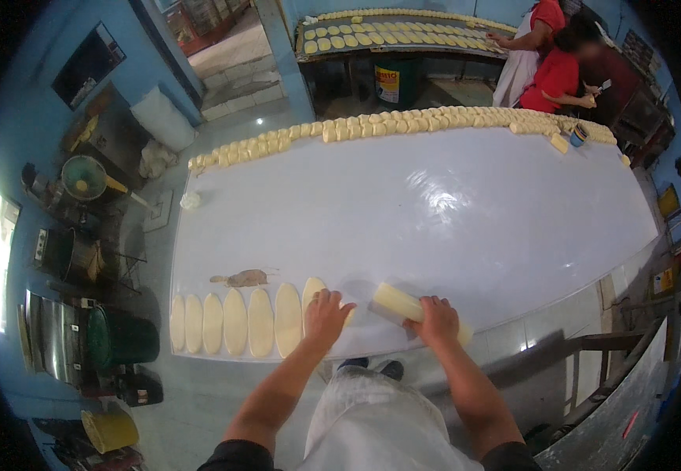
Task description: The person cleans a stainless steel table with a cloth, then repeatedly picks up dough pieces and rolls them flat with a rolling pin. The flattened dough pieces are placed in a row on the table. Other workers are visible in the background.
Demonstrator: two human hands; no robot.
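At the near edge of the white table (372, 212), my left hand (326, 320) is closed on a flattened oval dough piece (312, 287), which is partly hidden beneath the fingers. To its left, several more long, flat dough ovals (259, 322) lie side by side in a row. My right hand (436, 322) grips a thick, pale rolling pin (394, 300), which lies slanted on the table at the near edge.
Rows of small dough lumps (403, 124) line the far edge. A blue cup (578, 136) and yellow block (559, 143) stand far right. A brown patch (246, 278) marks the table. Two people in red (543, 82) work by a dough-covered bench (336, 56).
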